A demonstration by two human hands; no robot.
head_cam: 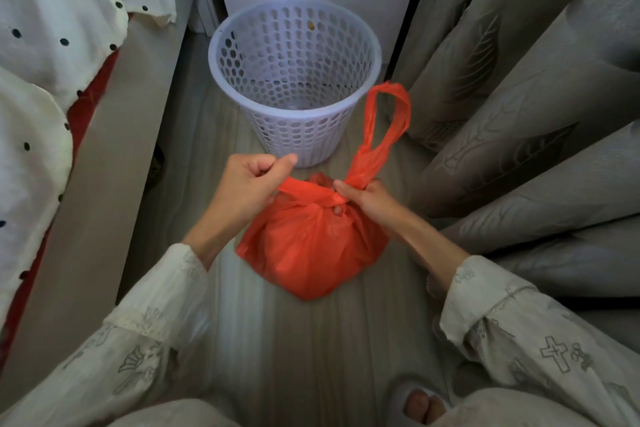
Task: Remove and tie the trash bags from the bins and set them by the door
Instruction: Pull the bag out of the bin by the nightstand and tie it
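Our left hand [247, 189] and right hand [363, 200] each grip a bag [311, 246] handle, knot centred between them.

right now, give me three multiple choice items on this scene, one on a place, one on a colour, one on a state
1. Where is the trash bag?
A. inside the bin
B. on the floor in front of the bin
C. on the bed

2. What colour is the bag?
A. black
B. orange-red
C. white

3. What is the state of the bin?
A. upright, no liner
B. tipped over
C. lined and full

Answers:
1 B, it sits on the floor nearer than the bin.
2 B, its plastic is orange-red.
3 A, it stands with bare perforated walls while the left hand and right hand work the handles.
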